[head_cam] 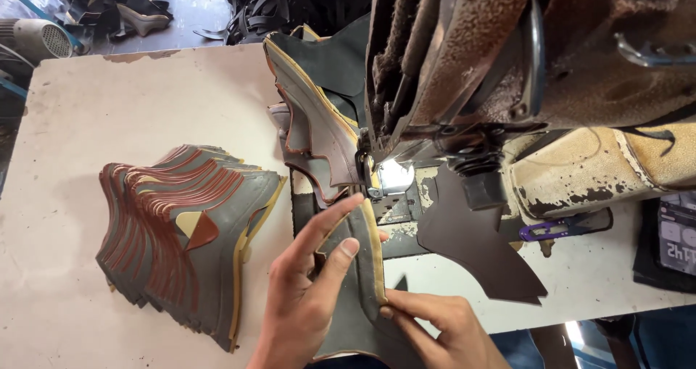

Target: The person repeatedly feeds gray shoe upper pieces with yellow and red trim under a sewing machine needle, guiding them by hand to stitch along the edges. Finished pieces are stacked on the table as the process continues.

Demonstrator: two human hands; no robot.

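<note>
A dark grey leather shoe piece with a yellow edge (360, 296) lies under the presser foot (372, 188) of an old sewing machine (507, 64). My left hand (308, 296) rests flat on this piece, fingers stretched toward the needle. My right hand (442, 329) pinches the piece's near yellow edge between thumb and fingers. Behind the needle, sewn pieces (312, 115) trail away in a chain toward the back of the table.
A fanned stack of grey and reddish-brown shoe pieces (181, 231) lies at the left on the worn white table (87, 122). A dark brown cut piece (478, 246) and purple thread snips (558, 227) lie right of the needle. Black scraps (123, 6) are heaped beyond the table.
</note>
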